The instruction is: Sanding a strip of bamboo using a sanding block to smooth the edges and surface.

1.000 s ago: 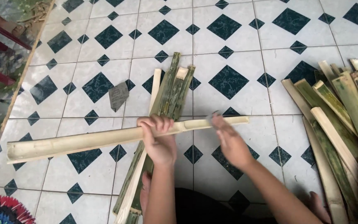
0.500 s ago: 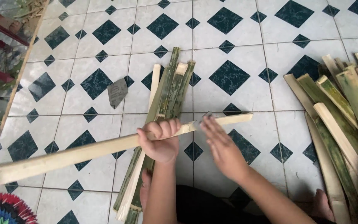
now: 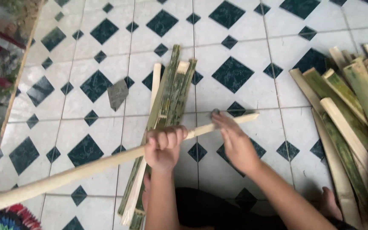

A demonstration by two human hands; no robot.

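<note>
Left hand clenched round long bamboo strip, right hand grasping a dark tool against it, over split bamboo bundle.

Single head-worn view, steeply downward and close over the tiled floor before the person.

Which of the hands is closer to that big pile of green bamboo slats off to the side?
Right. The right hand lies between the left hand and the slat pile; neither touches it.
</note>
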